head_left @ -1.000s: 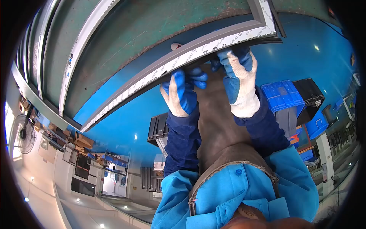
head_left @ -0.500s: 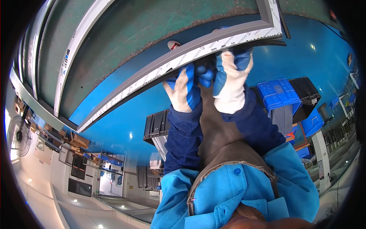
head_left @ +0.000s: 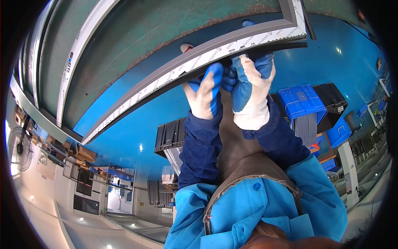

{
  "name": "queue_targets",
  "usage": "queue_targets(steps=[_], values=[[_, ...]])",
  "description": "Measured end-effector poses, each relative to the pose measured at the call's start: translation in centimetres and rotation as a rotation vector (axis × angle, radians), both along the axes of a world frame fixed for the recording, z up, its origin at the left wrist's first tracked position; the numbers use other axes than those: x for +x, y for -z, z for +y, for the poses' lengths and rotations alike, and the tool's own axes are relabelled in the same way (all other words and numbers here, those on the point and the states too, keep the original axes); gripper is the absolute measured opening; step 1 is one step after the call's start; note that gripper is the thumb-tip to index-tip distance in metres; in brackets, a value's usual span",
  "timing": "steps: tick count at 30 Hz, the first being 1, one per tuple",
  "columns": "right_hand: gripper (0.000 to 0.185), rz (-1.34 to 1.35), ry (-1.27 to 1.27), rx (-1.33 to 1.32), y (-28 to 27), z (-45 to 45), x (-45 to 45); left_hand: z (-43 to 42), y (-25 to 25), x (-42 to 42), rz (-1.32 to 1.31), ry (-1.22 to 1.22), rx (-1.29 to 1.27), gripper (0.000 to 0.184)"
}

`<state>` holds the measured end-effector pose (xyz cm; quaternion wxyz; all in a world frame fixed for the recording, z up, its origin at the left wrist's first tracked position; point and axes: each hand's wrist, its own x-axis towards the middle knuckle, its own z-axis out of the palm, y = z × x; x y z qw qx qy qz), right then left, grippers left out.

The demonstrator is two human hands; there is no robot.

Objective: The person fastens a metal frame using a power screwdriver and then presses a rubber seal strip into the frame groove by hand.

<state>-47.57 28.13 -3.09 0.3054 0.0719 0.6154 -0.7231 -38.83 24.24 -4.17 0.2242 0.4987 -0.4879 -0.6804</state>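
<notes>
A frame point(head_left: 215, 54) with grey edges and printed white protective film runs across the upper view. Along its near edge lies a black rubber strip point(head_left: 286, 47), its right end standing slightly off the frame. My left hand point(head_left: 204, 93), in a white glove with blue coating, is closed at the strip, thumb pressed towards the frame edge. Close beside it, my right hand point(head_left: 253, 89), gloved alike, is closed around the strip under the frame edge. A blue fingertip point(head_left: 247, 23) shows beyond the frame's far side. Most of the fingers are hidden.
The frame lies over a green worktable point(head_left: 137, 37) with a worn edge. Another film-covered profile point(head_left: 72, 62) is at the left. Behind me on the blue floor stand a black crate point(head_left: 171, 135) and a blue crate point(head_left: 302, 99). A fan point(head_left: 21, 147) is far left.
My left hand has shifted right, closer to my right hand. The strip's right end hangs a little farther from the frame. A blue fingertip has come up more beyond the far edge.
</notes>
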Motion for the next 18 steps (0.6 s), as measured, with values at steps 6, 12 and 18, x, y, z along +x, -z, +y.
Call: queue_targets(steps=[6,12,18], values=[[0.018,0.34,0.009,0.226,2.6,0.0,0.8,0.2,0.9,-0.4,-0.24,0.141,-0.359,0.021],[0.022,0.279,0.007,-0.025,0.7,-1.4,-1.1,0.2,0.6,0.0,-0.263,0.202,-0.428,0.024],[0.027,0.036,0.033,-0.095,2.1,-0.8,-0.6,0.3,1.2,0.0,-0.403,0.337,-0.647,0.026]])
